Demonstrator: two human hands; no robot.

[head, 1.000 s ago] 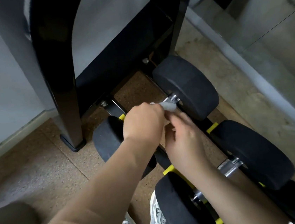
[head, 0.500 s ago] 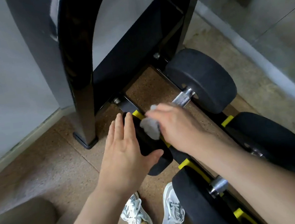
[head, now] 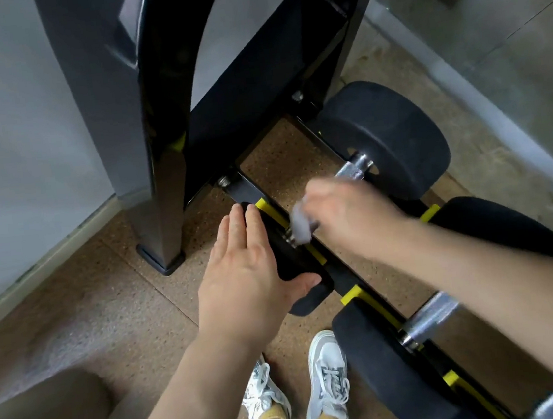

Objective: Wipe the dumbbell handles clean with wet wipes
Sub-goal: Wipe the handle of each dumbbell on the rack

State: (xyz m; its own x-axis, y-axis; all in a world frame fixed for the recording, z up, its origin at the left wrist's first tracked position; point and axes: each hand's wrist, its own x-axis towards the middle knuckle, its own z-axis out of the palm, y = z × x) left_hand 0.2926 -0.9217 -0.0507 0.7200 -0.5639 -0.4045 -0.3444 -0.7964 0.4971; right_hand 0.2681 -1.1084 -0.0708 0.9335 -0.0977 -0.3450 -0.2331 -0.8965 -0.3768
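**Wipe reaches the handle's near end**

The left hand (head: pixel 244 271), at the handle a second ago, now lies flat on the dumbbell's near head (head: pixel 291 259), fingers straight and together. The wet wipe (head: pixel 301 225) has slid down the steel handle (head: pixel 354 167), gripped by the right hand (head: pixel 347 211); blur hides its fingers. This handle looks nearly done. The rack upright (head: pixel 170 135) crowds the left, and a second dumbbell (head: pixel 364 354) waits at the right.

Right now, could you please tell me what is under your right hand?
A crumpled wet wipe shows beneath the right hand, on the dumbbell handle. Only the handle's far end shows clearly; its middle is covered by the hand.
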